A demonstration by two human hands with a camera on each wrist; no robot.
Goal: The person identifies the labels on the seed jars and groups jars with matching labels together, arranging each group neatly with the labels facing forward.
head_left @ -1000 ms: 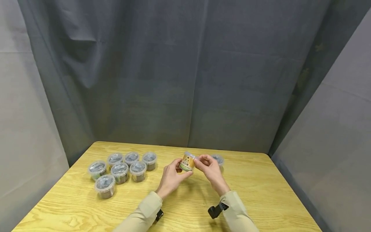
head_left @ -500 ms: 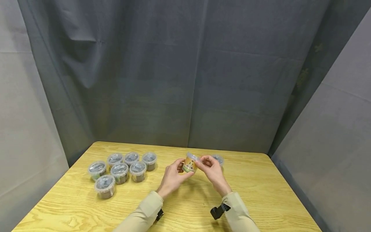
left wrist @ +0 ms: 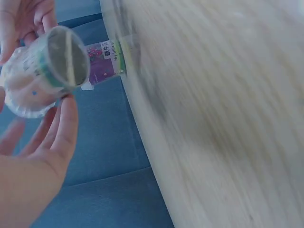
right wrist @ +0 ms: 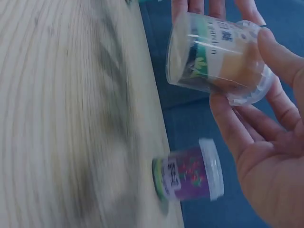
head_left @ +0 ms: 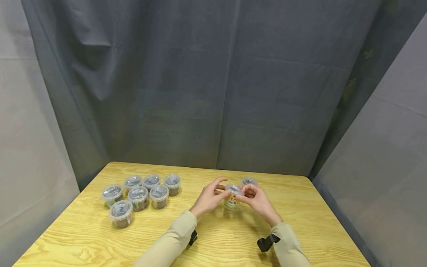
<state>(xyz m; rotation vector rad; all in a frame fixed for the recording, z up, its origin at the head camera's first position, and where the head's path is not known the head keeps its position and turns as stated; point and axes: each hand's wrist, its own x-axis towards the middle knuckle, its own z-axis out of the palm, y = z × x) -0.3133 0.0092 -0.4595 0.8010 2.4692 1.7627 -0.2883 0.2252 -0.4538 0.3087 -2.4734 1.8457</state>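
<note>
Between the two hands is a clear lidded cup [head_left: 231,202] with an orange, white and green label, lid up, held just above the table. My right hand [head_left: 259,204] pinches its right side; in the right wrist view, the thumb and fingers [right wrist: 228,118] grip the cup [right wrist: 221,59] near the lid. On the other side, my left hand [head_left: 207,199] has its thumb at the lid and its fingers round the cup's far side. The left wrist view shows the left fingers [left wrist: 59,128] against the cup [left wrist: 69,57].
Several lidded cups with dark contents, one of them at the front [head_left: 121,214], stand grouped on the left of the wooden table [head_left: 213,244]. Behind the right hand stands another cup [head_left: 249,181], its label purple in the right wrist view [right wrist: 190,175]. A grey curtain [head_left: 213,92] hangs behind.
Both hands have moved right and slightly toward the table's front with the cup. The cup has gone from tilted to nearly upright and sits lower, and the left fingers have loosened around it.
</note>
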